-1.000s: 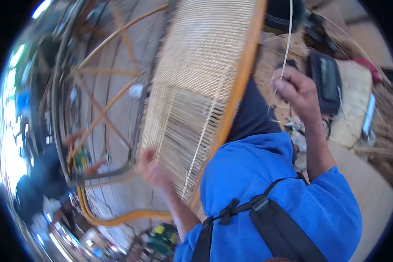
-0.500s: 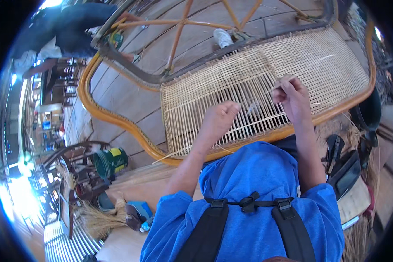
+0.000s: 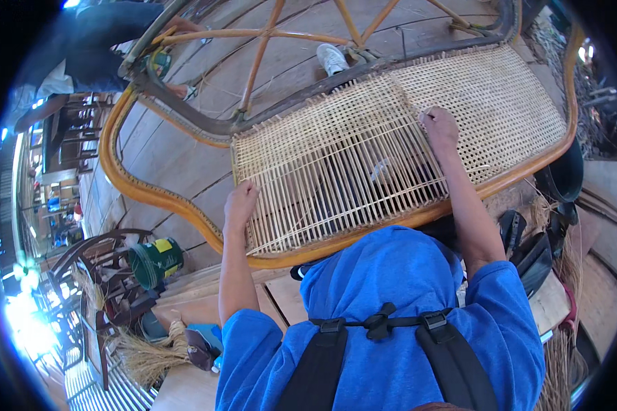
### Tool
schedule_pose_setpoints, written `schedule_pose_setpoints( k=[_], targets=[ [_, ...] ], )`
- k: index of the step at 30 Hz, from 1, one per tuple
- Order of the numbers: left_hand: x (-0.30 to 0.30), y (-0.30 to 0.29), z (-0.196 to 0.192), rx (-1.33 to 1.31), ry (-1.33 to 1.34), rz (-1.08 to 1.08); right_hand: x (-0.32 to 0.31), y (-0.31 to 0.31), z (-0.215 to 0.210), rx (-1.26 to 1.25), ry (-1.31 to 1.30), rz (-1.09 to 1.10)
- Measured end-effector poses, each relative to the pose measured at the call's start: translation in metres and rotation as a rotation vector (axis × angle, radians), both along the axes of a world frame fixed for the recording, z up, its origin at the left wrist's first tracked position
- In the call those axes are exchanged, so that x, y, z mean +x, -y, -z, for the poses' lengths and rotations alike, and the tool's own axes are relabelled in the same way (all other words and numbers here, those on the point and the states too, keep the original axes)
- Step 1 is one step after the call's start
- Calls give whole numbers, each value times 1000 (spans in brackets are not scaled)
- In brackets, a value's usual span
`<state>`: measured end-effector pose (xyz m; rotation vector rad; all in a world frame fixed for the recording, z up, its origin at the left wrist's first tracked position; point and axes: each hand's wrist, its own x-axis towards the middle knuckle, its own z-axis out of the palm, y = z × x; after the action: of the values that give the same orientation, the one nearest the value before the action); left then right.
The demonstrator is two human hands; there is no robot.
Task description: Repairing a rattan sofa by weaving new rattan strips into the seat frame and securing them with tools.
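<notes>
In front of me lies a curved rattan furniture frame (image 3: pixel 164 198) carrying a panel of woven cane (image 3: pixel 487 103). The weave is tight at the right and along the far side, while the near left part shows mostly parallel strands (image 3: pixel 336 185) with gaps. At the panel's left edge is my left hand (image 3: pixel 243 204), its fingers closed. My right hand (image 3: pixel 441 130) is a closed fist over the border between the tight weave and the looser strands. Any strand between the fingers of either hand is too fine to make out.
Left of the frame stands a green bucket (image 3: pixel 155 262) near dark curved chair parts. A bundle of straw-like fibre (image 3: pixel 151 356) lies lower left. A dark container (image 3: pixel 561 175) stands at the right. Beyond the frame are a white shoe (image 3: pixel 332 59) and, upper left, another person (image 3: pixel 110 48).
My left hand has moved left, from the middle of the panel to its left edge. My right hand has shifted slightly left and farther away. The whole view has shifted a little.
</notes>
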<state>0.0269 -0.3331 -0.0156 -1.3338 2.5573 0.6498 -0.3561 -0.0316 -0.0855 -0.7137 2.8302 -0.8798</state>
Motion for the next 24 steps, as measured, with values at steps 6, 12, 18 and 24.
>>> schedule_pose_setpoints(
  k=[6,12,18,24],
  targets=[
    [8,1,5,-99,-156,-160,9,4,-2,217,85,52],
    [15,14,5,-106,-65,-243,2,15,-5,288,166,115],
    [29,14,40,-277,-93,-363,-20,0,45,133,-37,48],
    [22,6,69,-100,-278,-567,-33,-34,61,33,34,-160]
  ],
)
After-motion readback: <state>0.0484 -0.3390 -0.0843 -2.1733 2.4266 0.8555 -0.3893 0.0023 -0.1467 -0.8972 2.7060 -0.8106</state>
